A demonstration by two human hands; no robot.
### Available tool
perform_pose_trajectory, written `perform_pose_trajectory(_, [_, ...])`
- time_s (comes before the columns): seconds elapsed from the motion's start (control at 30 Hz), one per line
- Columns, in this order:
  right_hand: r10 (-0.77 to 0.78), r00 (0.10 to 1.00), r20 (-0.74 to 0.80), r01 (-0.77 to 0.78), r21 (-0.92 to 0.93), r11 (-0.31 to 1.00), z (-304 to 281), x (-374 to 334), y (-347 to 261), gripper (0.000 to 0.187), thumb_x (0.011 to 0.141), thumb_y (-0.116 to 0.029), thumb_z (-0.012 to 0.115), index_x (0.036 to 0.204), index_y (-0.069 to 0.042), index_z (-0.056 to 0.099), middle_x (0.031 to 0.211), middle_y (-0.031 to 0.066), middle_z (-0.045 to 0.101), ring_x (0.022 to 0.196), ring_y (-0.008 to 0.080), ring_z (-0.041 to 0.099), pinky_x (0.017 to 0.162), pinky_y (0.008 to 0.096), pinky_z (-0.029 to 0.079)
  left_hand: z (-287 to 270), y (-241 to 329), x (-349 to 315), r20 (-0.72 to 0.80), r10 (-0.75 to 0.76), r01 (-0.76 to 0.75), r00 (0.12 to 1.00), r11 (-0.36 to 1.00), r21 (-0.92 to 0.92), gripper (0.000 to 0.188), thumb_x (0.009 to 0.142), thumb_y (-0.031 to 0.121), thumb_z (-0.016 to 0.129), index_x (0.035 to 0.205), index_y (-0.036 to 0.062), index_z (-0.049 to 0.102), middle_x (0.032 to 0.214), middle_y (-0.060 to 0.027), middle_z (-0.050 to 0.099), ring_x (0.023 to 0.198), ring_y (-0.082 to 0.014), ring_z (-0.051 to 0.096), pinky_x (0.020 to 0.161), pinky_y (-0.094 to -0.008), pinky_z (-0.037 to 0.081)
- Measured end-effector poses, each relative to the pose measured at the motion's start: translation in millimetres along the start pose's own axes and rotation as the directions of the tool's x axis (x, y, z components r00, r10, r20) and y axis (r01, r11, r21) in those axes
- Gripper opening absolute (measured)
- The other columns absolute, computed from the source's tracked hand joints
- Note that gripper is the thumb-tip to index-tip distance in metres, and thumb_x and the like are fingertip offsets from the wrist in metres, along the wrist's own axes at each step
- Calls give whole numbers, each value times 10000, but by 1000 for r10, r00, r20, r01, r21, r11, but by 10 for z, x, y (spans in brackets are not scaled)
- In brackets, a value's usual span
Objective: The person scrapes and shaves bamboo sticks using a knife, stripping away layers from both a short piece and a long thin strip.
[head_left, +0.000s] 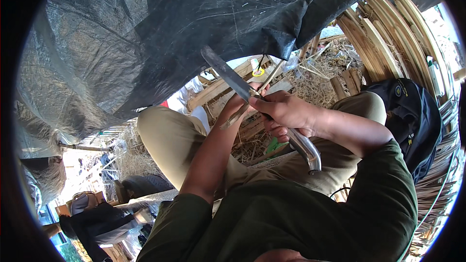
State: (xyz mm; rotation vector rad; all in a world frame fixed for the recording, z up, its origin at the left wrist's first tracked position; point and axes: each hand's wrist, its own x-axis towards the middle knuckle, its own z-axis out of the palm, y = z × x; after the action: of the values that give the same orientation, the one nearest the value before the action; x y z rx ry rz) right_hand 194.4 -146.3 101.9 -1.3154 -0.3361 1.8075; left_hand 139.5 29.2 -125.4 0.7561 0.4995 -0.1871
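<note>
My right hand (pixel 287 110) is wrapped round the handle of a machete (pixel 228 73), between my knees. Its dark, straight blade points up and to the left, while the shiny, bent metal end of the handle sticks out below the fist. A thin strip of split wood (pixel 234 118) crosses behind the blade near the handle. My left hand (pixel 238 101) is closed round that strip. The blade and right hand hide part of the left hand's fingers. Whether the blade's edge touches the strip, I cannot tell.
A dark tarp (pixel 184 14) hangs low across the far side, close to the blade's tip. Long split wood strips (pixel 378 43) are stacked at the far right, above a dark bag-like cloth item (pixel 405 111). Straw and shavings (pixel 330 65) cover the ground near wooden boards (pixel 213 94).
</note>
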Motion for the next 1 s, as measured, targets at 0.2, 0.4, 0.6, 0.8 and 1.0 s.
perform_pose_trajectory(0.2, [-78,995,-64,71,-102,992,82,-108,-34,434,968,-450,550,769,-87,418,517,-29,342,392,61,337,351,246,325,110,54,5,-56,49,-39,997,983,179,243,990,295,505,989,65,583,707,43,539,581,-47,499,510,-168,389])
perform_pose_trajectory(0.4, [-78,997,-26,75,-82,994,-76,14,-28,412,966,-435,564,803,-68,475,519,-30,340,403,60,348,350,250,316,244,132,-207,-17,79,-79,997,997,8,196,993,249,506,972,63,564,708,51,523,529,-24,464,468,-149,363])
perform_pose_trajectory(0.6, [-124,979,-159,109,-104,989,-258,166,33,381,975,-398,545,843,-43,503,520,-1,405,384,88,386,343,279,361,421,59,-742,-126,7,9,992,993,119,213,1004,261,467,919,81,543,739,32,563,529,-12,504,473,-131,420])
perform_pose_trajectory(0.8, [-156,957,-245,95,-246,965,-352,341,54,442,941,-403,619,724,-58,449,519,-1,428,392,90,409,359,285,375,769,101,-1515,-301,-254,272,919,962,21,322,1003,290,420,1144,56,590,751,25,568,587,-63,544,501,-215,461])
perform_pose_trajectory(1.0, [-126,955,-268,39,-308,951,-414,548,136,384,943,-376,623,796,-54,473,546,-12,447,395,72,405,357,268,369,761,-18,-2036,-104,-181,156,978,964,-213,378,1012,311,391,1254,49,515,709,15,512,466,-67,437,377,-225,345])
